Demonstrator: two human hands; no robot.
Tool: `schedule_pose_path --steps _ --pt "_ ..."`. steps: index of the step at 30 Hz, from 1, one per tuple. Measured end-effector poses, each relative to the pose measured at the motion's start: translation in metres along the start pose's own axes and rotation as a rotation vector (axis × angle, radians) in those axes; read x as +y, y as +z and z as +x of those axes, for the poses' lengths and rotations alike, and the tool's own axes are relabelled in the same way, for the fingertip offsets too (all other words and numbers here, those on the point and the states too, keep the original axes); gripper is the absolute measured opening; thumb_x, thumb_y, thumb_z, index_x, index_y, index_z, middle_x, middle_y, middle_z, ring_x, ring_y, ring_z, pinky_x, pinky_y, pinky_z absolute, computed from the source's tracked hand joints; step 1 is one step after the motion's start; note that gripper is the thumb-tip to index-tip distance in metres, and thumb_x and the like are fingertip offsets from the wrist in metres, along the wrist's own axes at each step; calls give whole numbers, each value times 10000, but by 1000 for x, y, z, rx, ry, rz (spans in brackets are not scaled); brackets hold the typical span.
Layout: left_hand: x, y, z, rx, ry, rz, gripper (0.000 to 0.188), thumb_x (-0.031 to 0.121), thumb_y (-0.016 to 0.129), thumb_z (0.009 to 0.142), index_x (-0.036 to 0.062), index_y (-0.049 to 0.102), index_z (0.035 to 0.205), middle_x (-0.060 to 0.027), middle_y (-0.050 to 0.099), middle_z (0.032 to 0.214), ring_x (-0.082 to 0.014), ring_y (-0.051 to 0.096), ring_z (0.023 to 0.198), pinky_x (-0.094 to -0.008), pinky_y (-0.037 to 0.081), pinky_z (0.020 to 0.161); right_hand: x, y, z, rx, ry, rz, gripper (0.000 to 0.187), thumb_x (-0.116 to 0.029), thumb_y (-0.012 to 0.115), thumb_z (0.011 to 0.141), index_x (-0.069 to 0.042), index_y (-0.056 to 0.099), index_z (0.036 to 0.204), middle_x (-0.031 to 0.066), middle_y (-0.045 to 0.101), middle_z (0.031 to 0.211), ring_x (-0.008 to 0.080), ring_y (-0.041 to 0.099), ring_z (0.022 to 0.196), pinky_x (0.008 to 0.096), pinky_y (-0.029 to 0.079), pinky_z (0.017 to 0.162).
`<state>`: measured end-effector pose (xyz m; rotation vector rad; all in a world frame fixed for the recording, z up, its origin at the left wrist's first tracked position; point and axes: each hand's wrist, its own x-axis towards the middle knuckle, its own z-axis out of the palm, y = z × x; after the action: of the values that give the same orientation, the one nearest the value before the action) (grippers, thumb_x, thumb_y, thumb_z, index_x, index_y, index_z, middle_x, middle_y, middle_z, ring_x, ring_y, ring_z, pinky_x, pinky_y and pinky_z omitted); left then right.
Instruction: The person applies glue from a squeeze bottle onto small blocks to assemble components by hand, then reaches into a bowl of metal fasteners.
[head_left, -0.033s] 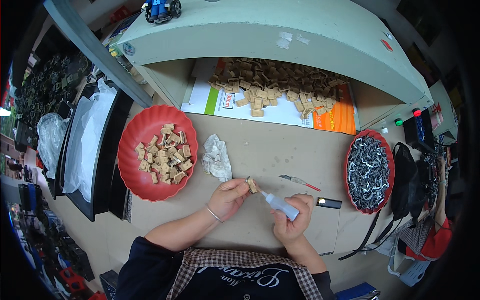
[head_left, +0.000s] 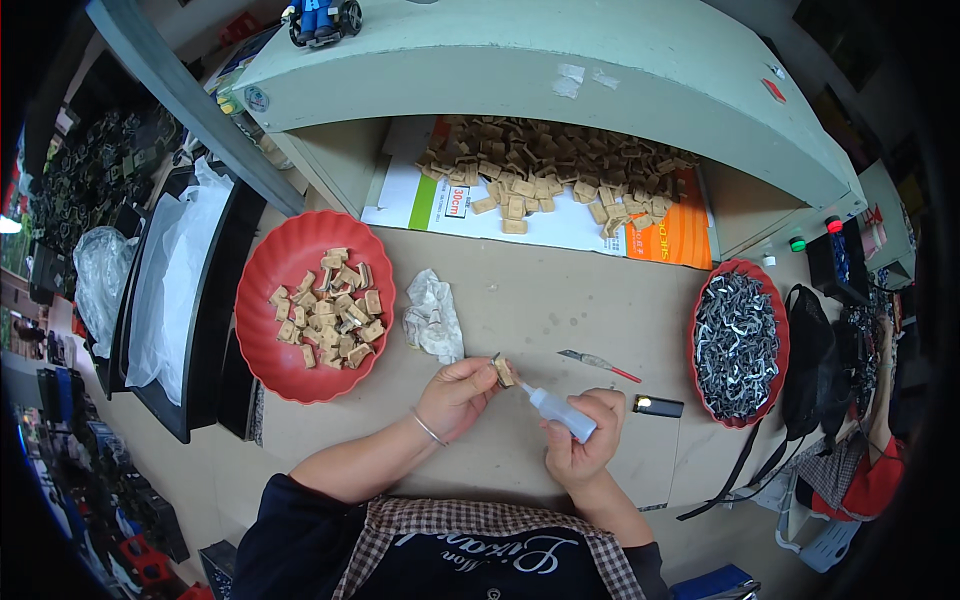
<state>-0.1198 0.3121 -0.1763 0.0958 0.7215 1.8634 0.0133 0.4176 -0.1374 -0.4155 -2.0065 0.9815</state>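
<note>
Tan block (head_left: 504, 373) clamped in left hand (head_left: 452, 400), bottle (head_left: 562, 412) close by

Looks almost just like the picture a blink before: same pinch, same place over the table (head_left: 540, 290), no clear change to spot. Maybe a tiny shift of the bottle, too small to be sure of. Seems to mean, as a guess, the same small, careful job going on, with no new step begun.

As for the tan block: out at the very ends of the left thumb and finger, poking out to the right of both, up off the table. Squeezed there between thumb and finger, with a bit of dark metal (head_left: 497, 359) beside the tan part.

Held in the right hand (head_left: 590, 435): that cloudy bottle, with fingers curled round the back end. Points up and left, with a thin tip (head_left: 526, 387) right beside the tan block. Touching or just apart? Too small to tell.

More tan blocks (head_left: 330, 312) in the big red bowl (head_left: 262, 330) off to the left, and lots more in a pile (head_left: 520, 190) inside the pale green shelf (head_left: 480, 80). Near the left hand, a crumpled white tissue (head_left: 432, 318). Near the right hand, a little knife (head_left: 598, 365) with a red handle and a small black thing (head_left: 660, 407). Farther right, a red dish (head_left: 692, 345) full of dark clips (head_left: 737, 345).
</note>
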Motion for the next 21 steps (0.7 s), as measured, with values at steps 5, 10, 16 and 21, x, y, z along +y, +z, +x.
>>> schedule_pose_path --steps 5,10,16,21 --pt "1 -1 0 -1 -6 6 152 127 557 793 52 602 917 -54 591 919 -186 519 915 -327 377 865 -2 1 6 -22 -109 -64 339 -191 651 719 -18 471 948 118 472 811 201 462 685 268 408 556" --pt "0 0 0 4 5 -7 154 131 559 791 53 603 917 -54 592 917 -186 519 915 -326 380 860 -2 1 6 -36 -137 -93 347 -188 657 714 -18 468 949 121 473 819 204 462 684 268 410 550" --pt "0 0 1 -3 -1 9 152 136 563 789 48 603 907 -60 593 909 -181 523 907 -328 379 862 -3 4 7 -13 -113 -80 295 -230 604 747 -20 469 904 113 443 771 199 443 661 273 379 572" --pt "1 1 -1 16 -8 20 152 140 566 787 43 602 897 -60 591 907 -180 523 905 -329 376 868 -2 3 7 -40 -149 -99 351 -172 664 702 -15 470 948 120 471 817 203 464 693 267 411 552"
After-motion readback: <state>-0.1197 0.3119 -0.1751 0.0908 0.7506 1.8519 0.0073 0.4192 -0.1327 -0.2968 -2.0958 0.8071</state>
